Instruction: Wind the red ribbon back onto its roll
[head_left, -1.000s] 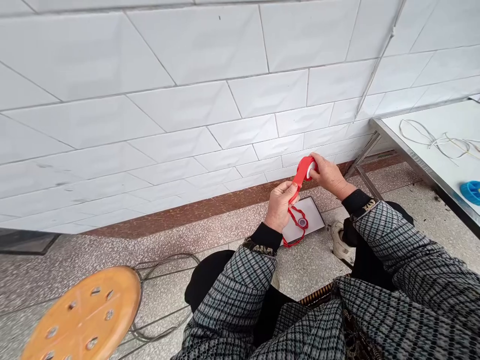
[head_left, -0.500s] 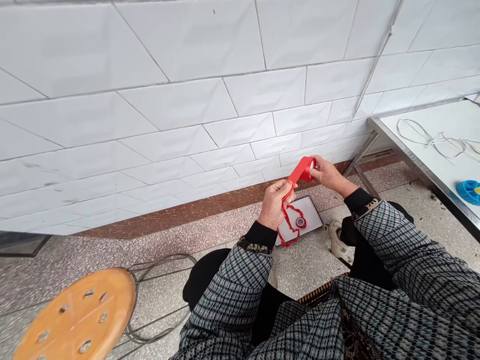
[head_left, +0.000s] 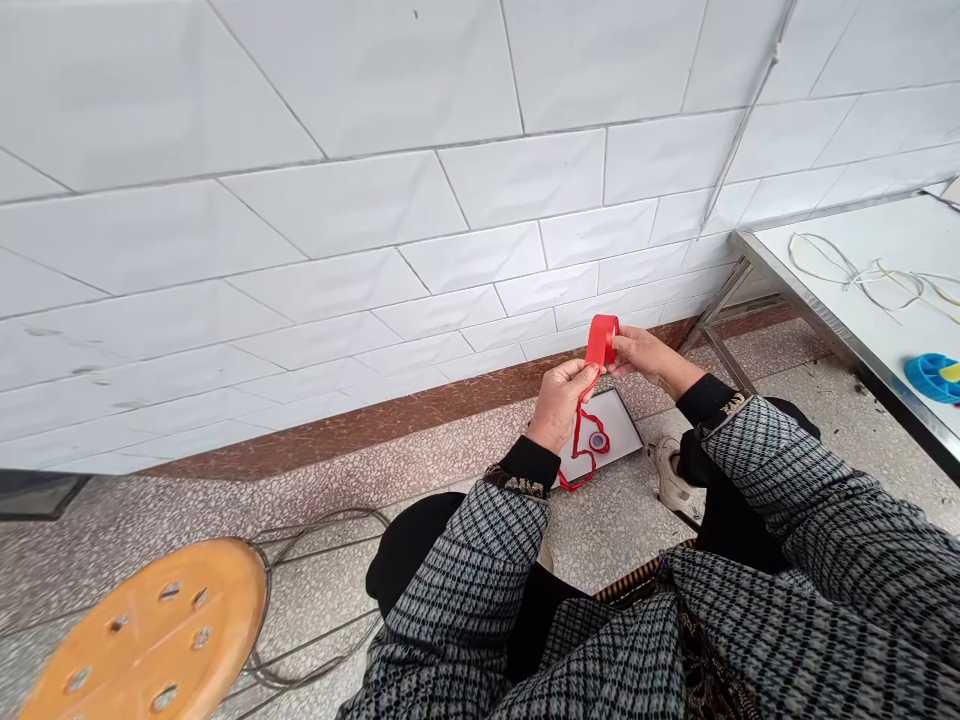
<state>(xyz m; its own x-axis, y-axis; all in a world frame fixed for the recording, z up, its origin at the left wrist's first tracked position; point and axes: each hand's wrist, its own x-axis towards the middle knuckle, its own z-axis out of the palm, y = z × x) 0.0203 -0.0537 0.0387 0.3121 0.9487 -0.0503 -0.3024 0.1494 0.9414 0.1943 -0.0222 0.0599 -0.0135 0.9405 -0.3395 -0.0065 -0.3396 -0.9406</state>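
Observation:
A roll of red ribbon is held up in front of me, above the floor. My right hand grips the roll from its right side, fingers partly hidden. The flat ribbon runs down from it to my left hand, which is closed on it between thumb and fingers. Below my left hand a narrow, crumpled red strand hangs down onto a white rectangular board with a dark edge on the floor. On that board lies a small ring-shaped roll, beside the strand.
An orange round stool with wire legs stands at the lower left. To the right is a metal-edged table bearing loose pale cables and a blue round holder. A white tiled wall rises ahead. My shoe is near the board.
My hands have come closer together, shortening the flat stretch of ribbon between them. The roll has turned and shifted slightly left. The view has moved a little.

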